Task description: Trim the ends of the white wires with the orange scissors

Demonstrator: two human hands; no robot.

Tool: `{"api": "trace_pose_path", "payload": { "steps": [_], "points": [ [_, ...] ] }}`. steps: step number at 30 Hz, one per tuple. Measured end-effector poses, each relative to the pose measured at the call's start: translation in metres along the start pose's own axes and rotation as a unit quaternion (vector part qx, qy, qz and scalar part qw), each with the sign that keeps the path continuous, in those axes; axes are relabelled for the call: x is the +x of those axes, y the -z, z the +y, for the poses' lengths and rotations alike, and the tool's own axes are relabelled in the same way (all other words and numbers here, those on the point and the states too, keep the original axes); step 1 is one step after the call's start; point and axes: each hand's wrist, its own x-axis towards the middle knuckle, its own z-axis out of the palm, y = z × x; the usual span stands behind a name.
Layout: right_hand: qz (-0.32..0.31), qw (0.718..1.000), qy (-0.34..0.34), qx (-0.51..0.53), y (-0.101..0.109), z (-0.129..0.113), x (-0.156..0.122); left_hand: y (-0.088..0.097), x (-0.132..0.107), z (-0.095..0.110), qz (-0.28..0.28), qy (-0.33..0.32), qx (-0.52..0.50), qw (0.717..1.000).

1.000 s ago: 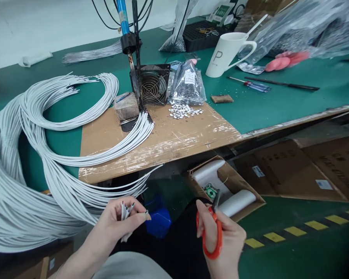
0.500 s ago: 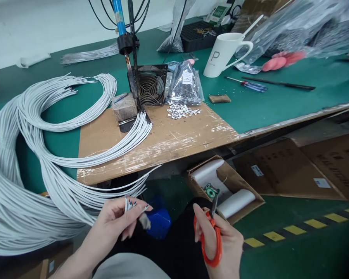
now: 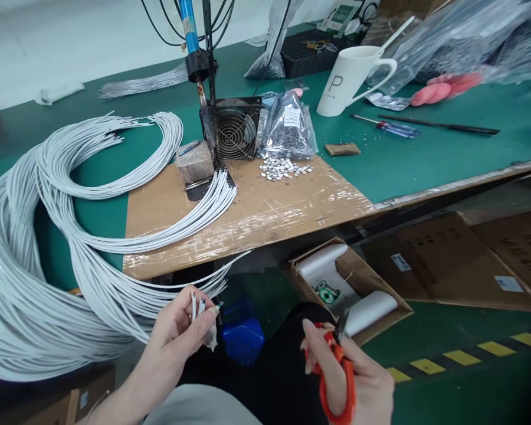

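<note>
My left hand (image 3: 181, 324) is closed on the ends of a few white cables (image 3: 197, 305), whose stripped coloured tips stick up above my fingers. They belong to a big bundle of white cables (image 3: 35, 283) that loops from the bench down past its front edge. My right hand (image 3: 358, 378) grips a pair of orange-handled scissors (image 3: 336, 372), blades pointing up and away, a little to the right of the cable ends and apart from them.
A wooden board (image 3: 265, 206) on the green bench (image 3: 425, 153) carries a small fan (image 3: 235, 130), a soldering stand (image 3: 203, 88), small metal parts (image 3: 283, 168) and a bag of them (image 3: 287, 127). A white mug (image 3: 349, 79) and a screwdriver (image 3: 389, 127) lie behind. Open cardboard box (image 3: 349, 289) on the floor.
My left hand has turned slightly and kept hold of the cable ends. My right hand with the scissors has moved a little down and right.
</note>
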Motion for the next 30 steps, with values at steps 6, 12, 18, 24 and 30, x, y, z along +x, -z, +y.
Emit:
{"api": "trace_pose_path", "payload": {
  "steps": [6, 12, 18, 24, 30],
  "points": [
    [-0.106, 0.992, 0.068, 0.002, -0.022, -0.005, -0.011, -0.001, 0.0, 0.009, -0.016, 0.036, 0.016, 0.999],
    [-0.222, 0.966, 0.12, -0.063, -0.029, -0.001, -0.018, 0.0, 0.0, 0.011, -0.027, 0.061, 0.006, 0.998],
    [-0.267, 0.943, 0.166, -0.106, -0.03, 0.004, -0.018, 0.003, -0.001, 0.007, -0.069, 0.062, -0.028, 0.995],
    [-0.27, 0.938, 0.197, -0.088, -0.033, -0.001, -0.017, 0.005, -0.003, 0.007, -0.088, 0.057, -0.024, 0.994],
    [-0.25, 0.942, 0.224, 0.003, -0.037, -0.007, -0.015, 0.01, -0.004, 0.006, -0.098, 0.067, 0.032, 0.992]
  ]
}}
